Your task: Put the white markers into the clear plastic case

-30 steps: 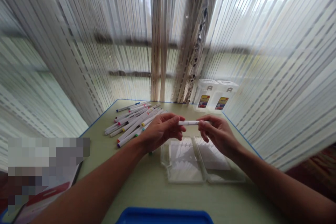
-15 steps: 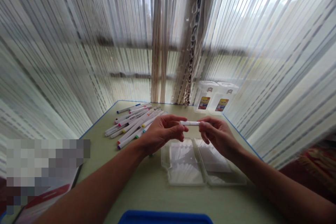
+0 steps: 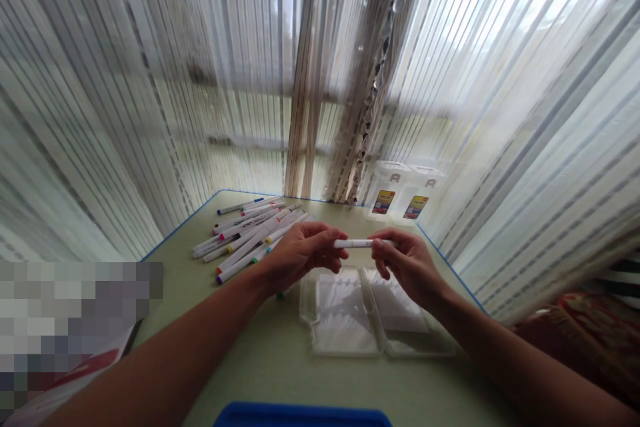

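Between my two hands a white marker (image 3: 356, 243) is held level above the table. The fingers of my left hand (image 3: 305, 252) are closed on its left end, and my right hand (image 3: 407, 259) pinches its right end. Below the hands lies an open clear plastic case (image 3: 345, 352), its two halves side by side with white inserts in them. Left of my left hand, a loose pile of white markers (image 3: 250, 232) with coloured ends spreads over the table; my hand and forearm hide part of it.
Two clear boxes (image 3: 397, 190) with labels stand at the table's back right corner. A blue object (image 3: 303, 415) sits at the near edge of the green table (image 3: 270, 373). String curtains (image 3: 240, 80) hang behind. A flat item with red print (image 3: 90, 367), partly blurred out, is at the left.
My left fingers loosened around the marker's left end and closed on it again. My right hand keeps its pinch. The whole view has shifted slightly.
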Available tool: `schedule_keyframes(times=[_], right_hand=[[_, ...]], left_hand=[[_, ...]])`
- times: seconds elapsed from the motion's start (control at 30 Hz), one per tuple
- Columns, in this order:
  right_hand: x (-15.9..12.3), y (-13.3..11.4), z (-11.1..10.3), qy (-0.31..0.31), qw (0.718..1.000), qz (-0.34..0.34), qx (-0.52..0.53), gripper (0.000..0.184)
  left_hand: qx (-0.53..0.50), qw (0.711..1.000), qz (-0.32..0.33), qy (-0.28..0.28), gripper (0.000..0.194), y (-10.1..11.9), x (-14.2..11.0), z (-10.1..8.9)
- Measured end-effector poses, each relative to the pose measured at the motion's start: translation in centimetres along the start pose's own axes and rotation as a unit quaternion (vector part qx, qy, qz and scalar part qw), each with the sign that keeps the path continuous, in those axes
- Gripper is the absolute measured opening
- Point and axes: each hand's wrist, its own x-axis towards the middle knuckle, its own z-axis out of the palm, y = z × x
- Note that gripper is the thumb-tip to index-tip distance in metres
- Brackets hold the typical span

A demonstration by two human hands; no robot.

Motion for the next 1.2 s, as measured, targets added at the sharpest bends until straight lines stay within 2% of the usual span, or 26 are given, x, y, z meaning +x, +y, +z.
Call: schedule_keyframes(times=[0.17,0.43,0.7,0.87,1.2], right_hand=[[0.07,-0.32,0.30,0.007,0.999,0.018,0.032,0.019],[0.12,-0.56,0.37,0.007,0.997,0.050,0.052,0.022],[0.01,-0.62,0.58,-0.004,0.997,0.053,0.055,0.021],[-0.07,-0.53,0.39,-0.010,0.998,0.041,0.040,0.018],[0.06,-0.11,0.16,0.015,1.000,0.014,0.011,0.016]], left_hand=[[-0.006,0.999,0.020,-0.031,0.030,-0.10,-0.14,-0.11],[-0.011,0.998,0.041,-0.036,0.036,-0.19,-0.14,0.13],[-0.014,0.999,0.020,-0.039,0.024,-0.06,-0.24,-0.01],[-0.015,0.999,0.002,-0.030,0.021,0.24,-0.30,-0.03],[0.017,0.999,0.022,0.025,0.024,-0.12,0.07,-0.04]])
